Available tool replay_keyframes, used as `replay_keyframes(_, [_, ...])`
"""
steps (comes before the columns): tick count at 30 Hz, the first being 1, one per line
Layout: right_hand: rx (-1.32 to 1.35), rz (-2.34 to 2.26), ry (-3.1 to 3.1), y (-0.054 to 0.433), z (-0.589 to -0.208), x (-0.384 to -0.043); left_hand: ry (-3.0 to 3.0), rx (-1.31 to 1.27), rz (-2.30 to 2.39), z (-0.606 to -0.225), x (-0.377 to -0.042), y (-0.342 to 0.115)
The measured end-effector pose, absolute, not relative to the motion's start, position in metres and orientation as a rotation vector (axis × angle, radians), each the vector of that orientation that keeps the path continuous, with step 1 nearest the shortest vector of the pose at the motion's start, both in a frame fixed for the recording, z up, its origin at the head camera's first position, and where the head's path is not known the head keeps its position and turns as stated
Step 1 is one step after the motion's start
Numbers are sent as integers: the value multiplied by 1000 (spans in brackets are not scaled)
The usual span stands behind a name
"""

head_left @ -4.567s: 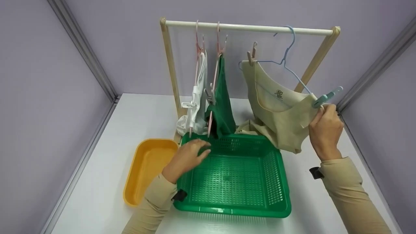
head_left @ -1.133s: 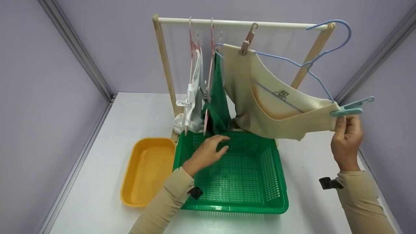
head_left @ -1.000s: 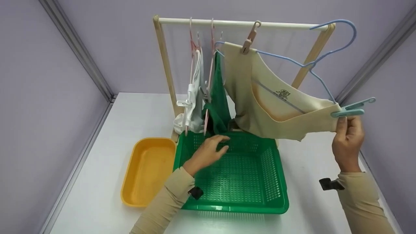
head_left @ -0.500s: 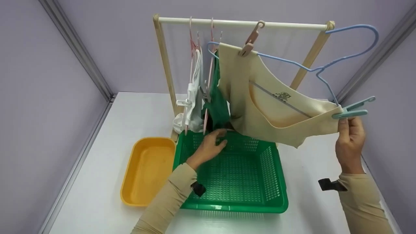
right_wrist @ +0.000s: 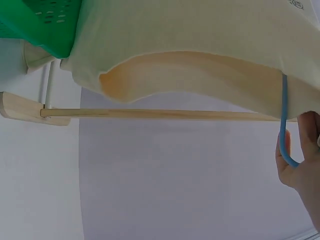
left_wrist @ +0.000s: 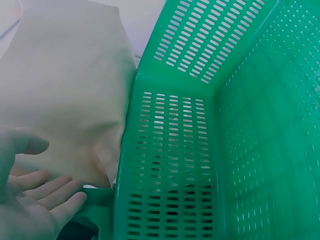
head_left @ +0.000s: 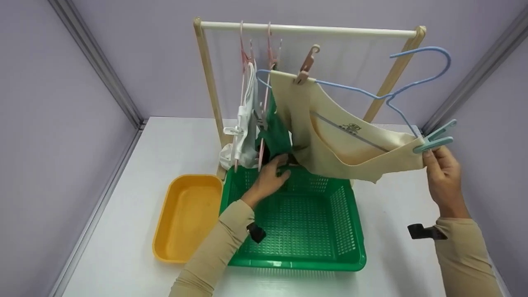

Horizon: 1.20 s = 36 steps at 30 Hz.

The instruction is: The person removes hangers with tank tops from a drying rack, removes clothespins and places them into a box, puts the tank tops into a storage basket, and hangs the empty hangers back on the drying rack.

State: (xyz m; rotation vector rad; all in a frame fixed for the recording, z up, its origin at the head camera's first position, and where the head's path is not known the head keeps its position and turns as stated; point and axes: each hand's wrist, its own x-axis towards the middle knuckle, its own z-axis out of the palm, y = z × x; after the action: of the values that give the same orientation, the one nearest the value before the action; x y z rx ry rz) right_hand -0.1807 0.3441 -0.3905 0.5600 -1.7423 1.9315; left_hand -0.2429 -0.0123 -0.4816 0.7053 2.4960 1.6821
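Hanger off bar; R hand pinches shirt corner, L hand spread, holding nothing: 1-sided grip might cause tilt &/or drop.

No lettering can be read; the dark print inside the beige garment is too small.

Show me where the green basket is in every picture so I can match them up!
Head: the green basket is in the lower middle.
Left wrist: the green basket fills the right side.
Right wrist: the green basket pokes into the top left corner.
Shared landmark: the beige shirt, above the basket in the head picture, left of it in left wrist, right of it in right wrist.
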Motion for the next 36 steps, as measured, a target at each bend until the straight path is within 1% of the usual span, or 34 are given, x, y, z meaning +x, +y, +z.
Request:
replay_keyframes(4, [623, 1966, -1746, 346, -391, -179, 2503, 694, 1696, -481, -248, -8])
replay_keyframes(7, [681, 2042, -1697, 347, -392, -178, 2451, 633, 1716, -481, -250, -6])
replay_keyframes(17, [717, 2090, -1644, 348, -392, -180, 2472, 552, 1693, -480, -266, 3])
replay_keyframes(25, [732, 2074, -1623, 349, -391, -181, 2498, 378, 1693, -476, -281, 11])
replay_keyframes(36, [756, 2144, -1535, 344, -383, -179, 2474, 422, 1741, -475, -290, 15])
